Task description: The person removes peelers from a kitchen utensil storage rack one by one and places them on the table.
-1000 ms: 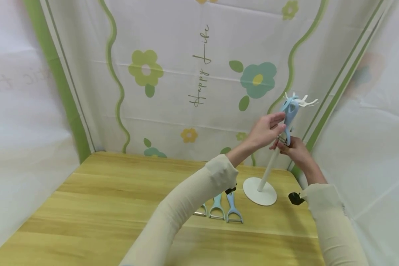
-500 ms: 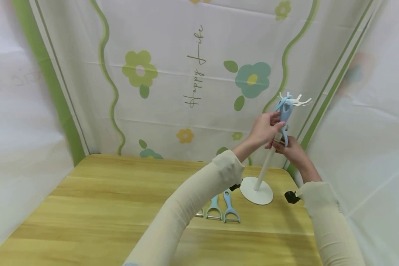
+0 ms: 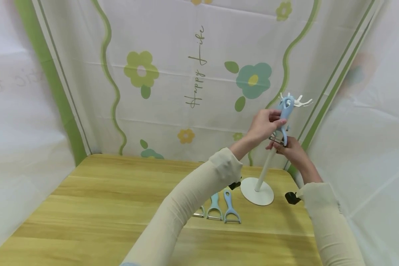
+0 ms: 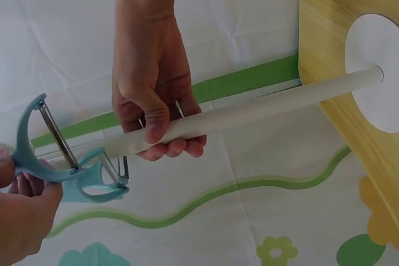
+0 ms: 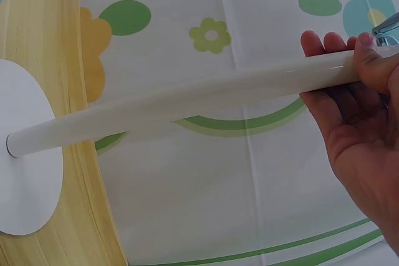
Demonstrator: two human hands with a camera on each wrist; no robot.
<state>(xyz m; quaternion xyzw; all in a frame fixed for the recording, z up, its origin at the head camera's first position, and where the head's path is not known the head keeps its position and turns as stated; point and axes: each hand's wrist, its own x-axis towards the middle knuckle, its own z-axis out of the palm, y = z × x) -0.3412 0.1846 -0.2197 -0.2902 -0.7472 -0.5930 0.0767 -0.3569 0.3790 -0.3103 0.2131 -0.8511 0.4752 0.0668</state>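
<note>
The left hand (image 3: 263, 125) pinches a blue peeler (image 3: 287, 108) by its handle near the white prongs at the top of a stand (image 3: 266, 168). In the left wrist view the left hand (image 4: 28, 216) holds this peeler (image 4: 31, 163) with its blade end toward the pole, beside a teal peeler (image 4: 93, 185). Below them, the right hand (image 3: 294, 152) grips the pole; in the right wrist view the right hand (image 5: 361, 104) has fingers and thumb round the white pole (image 5: 187, 101). Whether the blue peeler's hole is on a prong, I cannot tell.
The stand's round base (image 3: 257, 197) rests on the wooden table (image 3: 119, 207) near its right rear corner. Left of it lie a blue peeler (image 3: 229, 203), a teal peeler (image 3: 214, 207) and another peeler partly behind the left sleeve (image 3: 193, 188). Patterned cloth (image 3: 173, 92) hangs behind.
The blue peeler in the left hand has shifted slightly and turned at the prongs, its blade end now facing more to the left. The right hand stays on the pole. The head view has moved a little.
</note>
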